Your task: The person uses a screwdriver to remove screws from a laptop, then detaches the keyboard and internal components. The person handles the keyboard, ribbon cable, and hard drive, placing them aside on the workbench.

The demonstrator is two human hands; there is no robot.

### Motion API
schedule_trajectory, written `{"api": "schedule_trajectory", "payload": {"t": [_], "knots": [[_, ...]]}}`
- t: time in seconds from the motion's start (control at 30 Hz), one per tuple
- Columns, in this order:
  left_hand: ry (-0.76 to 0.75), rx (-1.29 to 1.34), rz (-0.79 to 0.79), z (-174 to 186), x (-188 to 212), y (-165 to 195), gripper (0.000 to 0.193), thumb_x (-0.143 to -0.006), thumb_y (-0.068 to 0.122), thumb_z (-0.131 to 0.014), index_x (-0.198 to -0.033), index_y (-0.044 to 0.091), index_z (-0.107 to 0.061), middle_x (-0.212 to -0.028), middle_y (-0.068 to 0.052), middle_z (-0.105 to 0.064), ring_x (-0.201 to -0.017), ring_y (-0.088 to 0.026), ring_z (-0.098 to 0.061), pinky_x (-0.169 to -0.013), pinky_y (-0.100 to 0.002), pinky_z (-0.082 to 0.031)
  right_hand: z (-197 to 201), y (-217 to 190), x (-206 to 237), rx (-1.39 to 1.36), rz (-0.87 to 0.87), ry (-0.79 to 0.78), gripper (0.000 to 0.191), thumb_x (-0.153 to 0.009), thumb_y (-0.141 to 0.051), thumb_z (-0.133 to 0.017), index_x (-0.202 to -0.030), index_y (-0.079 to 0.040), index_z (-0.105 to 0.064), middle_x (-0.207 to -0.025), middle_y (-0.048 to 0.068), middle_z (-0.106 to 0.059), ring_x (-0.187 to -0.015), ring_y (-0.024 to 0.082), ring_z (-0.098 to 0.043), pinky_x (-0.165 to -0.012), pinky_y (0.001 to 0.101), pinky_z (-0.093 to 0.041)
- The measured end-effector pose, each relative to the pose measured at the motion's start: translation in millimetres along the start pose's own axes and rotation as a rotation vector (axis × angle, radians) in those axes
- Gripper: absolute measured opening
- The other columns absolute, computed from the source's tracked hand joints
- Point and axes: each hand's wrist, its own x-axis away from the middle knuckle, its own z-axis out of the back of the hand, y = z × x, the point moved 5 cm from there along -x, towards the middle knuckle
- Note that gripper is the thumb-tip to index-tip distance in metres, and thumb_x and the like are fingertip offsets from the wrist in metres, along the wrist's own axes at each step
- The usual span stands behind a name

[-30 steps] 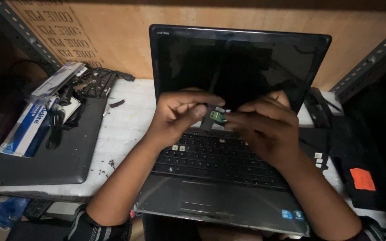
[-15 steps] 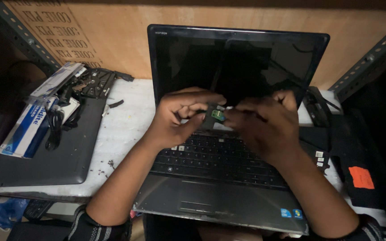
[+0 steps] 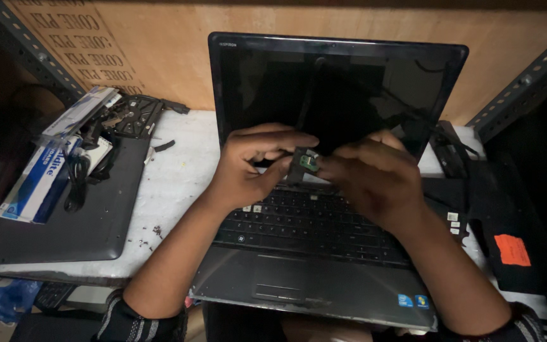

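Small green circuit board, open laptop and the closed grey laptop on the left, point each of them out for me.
small green circuit board (image 3: 309,162), head view, on its green face between the fingertips.
open laptop (image 3: 324,288), head view, on the palm rest.
closed grey laptop (image 3: 77,215), head view, on the middle of its lid.

Small green board (image 3: 307,162) mostly behind fingers (image 3: 286,140); laptop (image 3: 324,278) hinge hidden.

The scene is dim, lit softly from above and front. The pale surface (image 3: 178,183) catches most light, while the right side and corners sink into near black. The laptop screen (image 3: 337,95) shows faint reflections. Edges bend slightly; focus is soft throughout.
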Motion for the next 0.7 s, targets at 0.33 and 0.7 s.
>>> {"api": "schedule_trajectory", "payload": {"t": [0.33, 0.7], "knots": [[0.057, -0.324, -0.191, 0, 11, 2, 0.036, -0.089, -0.013, -0.072, -0.119, 0.006, -0.075, -0.116, -0.013, -0.074, -0.102, -0.021, -0.075, -0.085, -0.028, -0.064, 7, -14, -13, 0.027, -0.042, -0.056, 0.025, -0.077, -0.013, -0.090, -0.099, -0.013, -0.077, -0.101, 0.003, -0.072, -0.088, 0.019, -0.067, -0.079, 0.0357, -0.044], [0.160, -0.443, -0.445, 6, 17, 15, 0.031, -0.085, -0.009, -0.078, -0.112, 0.006, -0.076, -0.095, -0.010, -0.065, -0.082, -0.022, -0.067, -0.072, -0.035, -0.055, 11, -16, -10, -0.166, -0.228, 0.090, 0.017, -0.091, 0.004, -0.073, -0.102, -0.006, -0.065, -0.100, 0.006, -0.074, -0.086, 0.021, -0.072, -0.074, 0.0313, -0.054]]}}
